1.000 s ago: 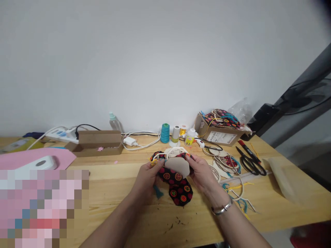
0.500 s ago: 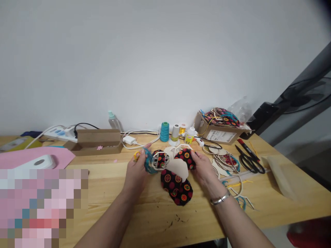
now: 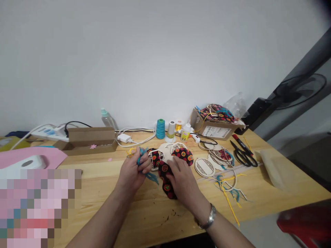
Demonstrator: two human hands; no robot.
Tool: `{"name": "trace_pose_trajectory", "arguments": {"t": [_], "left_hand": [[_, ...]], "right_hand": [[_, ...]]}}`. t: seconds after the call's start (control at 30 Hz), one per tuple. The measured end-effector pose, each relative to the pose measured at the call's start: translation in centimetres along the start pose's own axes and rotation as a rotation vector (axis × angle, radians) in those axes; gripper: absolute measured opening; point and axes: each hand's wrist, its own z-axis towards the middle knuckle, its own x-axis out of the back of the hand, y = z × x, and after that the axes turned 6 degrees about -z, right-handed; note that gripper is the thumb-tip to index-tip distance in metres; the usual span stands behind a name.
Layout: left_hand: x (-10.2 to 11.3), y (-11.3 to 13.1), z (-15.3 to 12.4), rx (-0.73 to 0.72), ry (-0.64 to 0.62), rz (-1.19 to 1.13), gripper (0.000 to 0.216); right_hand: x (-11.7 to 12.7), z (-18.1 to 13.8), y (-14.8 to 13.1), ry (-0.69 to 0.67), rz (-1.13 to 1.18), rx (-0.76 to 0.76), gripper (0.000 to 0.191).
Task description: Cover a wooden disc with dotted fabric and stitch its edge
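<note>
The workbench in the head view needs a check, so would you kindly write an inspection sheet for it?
Surface: wooden table, with small dark scraps near its front edge.
Work pieces: teal yarn and patterned cloth pieces, at the hands.
Clutter: black scissors, loose yellow cord and a filled cardboard box, all on the right.
Hands: left hand closed around the yarn; right hand over the cloth, grip unclear.
Cables: white cable looped beside its charger.
Surroundings: plain wall behind; fan at right.
</note>
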Motion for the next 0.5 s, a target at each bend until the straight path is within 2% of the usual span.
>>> {"name": "trace_pose_trajectory", "arguments": {"t": [0.13, 0.23, 0.33, 0.4, 0.5], "left_hand": [[0.1, -0.2, -0.1, 0.06, -0.024, 0.014, 0.025], [0.2, -0.3, -0.1, 0.075, -0.034, 0.024, 0.026], [0.4, -0.6, -0.2, 0.074, -0.039, 0.048, 0.031], [0.5, -0.8, -0.2, 0.069, -0.041, 0.072, 0.031], [0.6, -1.1, -0.4, 0.076, -0.042, 0.11, 0.023]], "right_hand": [[1.7, -0.9, 2.6, 0.08, -0.115, -0.087, 0.038], [3.7, -4.0, 6.1, 0.069, -0.307, -0.269, 0.024], [4.5, -7.3, 9.6, 0.049, -0.457, -0.404, 0.023], [4.4, -8.5, 11.0, 0.013, -0.411, -0.415, 0.013], [4.6, -8.3, 11.4, 0.064, -0.156, -0.443, 0.016]]}}
